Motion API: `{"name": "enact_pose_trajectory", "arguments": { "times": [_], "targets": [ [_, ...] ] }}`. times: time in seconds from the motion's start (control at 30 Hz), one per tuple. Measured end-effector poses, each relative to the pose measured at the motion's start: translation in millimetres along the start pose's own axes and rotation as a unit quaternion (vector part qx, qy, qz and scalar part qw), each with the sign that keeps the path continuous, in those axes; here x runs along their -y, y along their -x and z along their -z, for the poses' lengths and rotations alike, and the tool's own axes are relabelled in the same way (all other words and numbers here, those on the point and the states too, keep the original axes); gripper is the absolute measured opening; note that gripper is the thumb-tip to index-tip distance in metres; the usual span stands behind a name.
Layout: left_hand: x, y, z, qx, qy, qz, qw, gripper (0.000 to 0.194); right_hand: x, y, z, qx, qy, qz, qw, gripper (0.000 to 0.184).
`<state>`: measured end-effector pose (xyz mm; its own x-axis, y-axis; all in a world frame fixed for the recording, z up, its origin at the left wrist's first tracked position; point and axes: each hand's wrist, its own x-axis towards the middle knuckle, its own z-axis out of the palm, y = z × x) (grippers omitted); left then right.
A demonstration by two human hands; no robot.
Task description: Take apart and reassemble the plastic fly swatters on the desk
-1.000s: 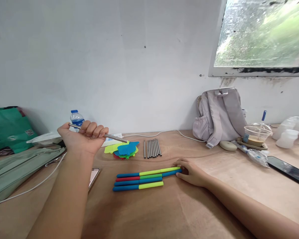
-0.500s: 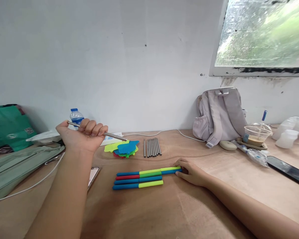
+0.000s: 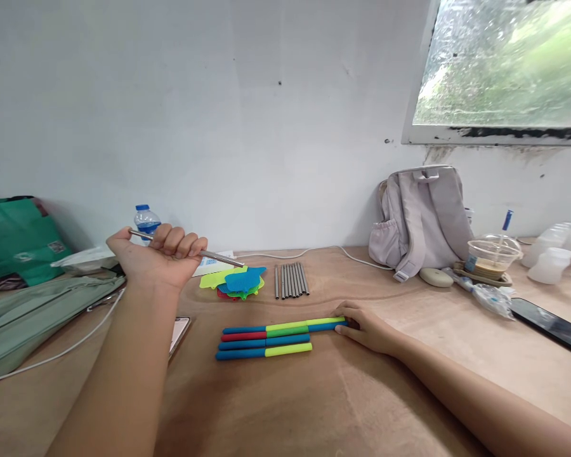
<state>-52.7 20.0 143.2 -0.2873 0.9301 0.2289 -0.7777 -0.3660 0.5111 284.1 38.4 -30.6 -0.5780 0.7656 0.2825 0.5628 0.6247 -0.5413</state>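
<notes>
My left hand (image 3: pixel 158 254) is raised above the table with its fingers wrapped round a thin silver metal tube (image 3: pixel 221 258), which slants down to the right. On the table my right hand (image 3: pixel 361 325) pinches the right ends of a yellow tube (image 3: pixel 324 322) and a blue tube (image 3: pixel 321 327), its fingertips at the yellow one and its thumb by the blue one. These belong to several rows of coloured tubes, including a red tube (image 3: pixel 243 337) and a green tube (image 3: pixel 288 331). Behind them lie several metal tubes (image 3: pixel 292 281) side by side.
Blue, yellow, green and red fly-swatter-like heads (image 3: pixel 245 280) lie piled left of the metal tubes. A phone (image 3: pixel 179 333) is beside my left forearm. At the right stand a grey backpack (image 3: pixel 421 219) and a drink cup (image 3: pixel 492 257). A white cable (image 3: pixel 309 255) runs along the wall.
The view has shifted very slightly. Both hands keep their places and their holds.
</notes>
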Motion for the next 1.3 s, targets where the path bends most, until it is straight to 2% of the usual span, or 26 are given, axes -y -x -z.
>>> {"name": "enact_pose_trajectory", "arguments": {
  "times": [0.47, 0.8, 1.0, 1.07, 1.17, 1.3],
  "targets": [
    [0, -1, 1.9, 0.013, -0.010, 0.004, 1.000, 0.030, 1, -1, 2, 0.016, 0.001, -0.010, 1.000, 0.025],
    [3, 1, -0.1, -0.004, -0.024, 0.019, 1.000, 0.032, -2, -1, -1, 0.003, -0.001, -0.011, 1.000, 0.025],
    [11, 2, -0.2, 0.031, -0.028, 0.020, 0.999, 0.035, -3, 0, -2, 0.002, 0.000, -0.003, 1.000, 0.027],
    [17, 3, -0.6, 0.045, -0.026, 0.031, 0.998, 0.036, -4, -1, -4, -0.012, -0.007, -0.001, 1.000, 0.027],
    [28, 5, -2.0, 0.071, -0.020, 0.060, 0.995, 0.037, -4, -1, -6, -0.074, -0.012, -0.003, 0.997, 0.026],
    [50, 11, -5.4, 0.097, -0.018, 0.123, 0.987, 0.038, 7, 2, -9, -0.134, 0.016, 0.024, 0.991, 0.017]
  ]
}}
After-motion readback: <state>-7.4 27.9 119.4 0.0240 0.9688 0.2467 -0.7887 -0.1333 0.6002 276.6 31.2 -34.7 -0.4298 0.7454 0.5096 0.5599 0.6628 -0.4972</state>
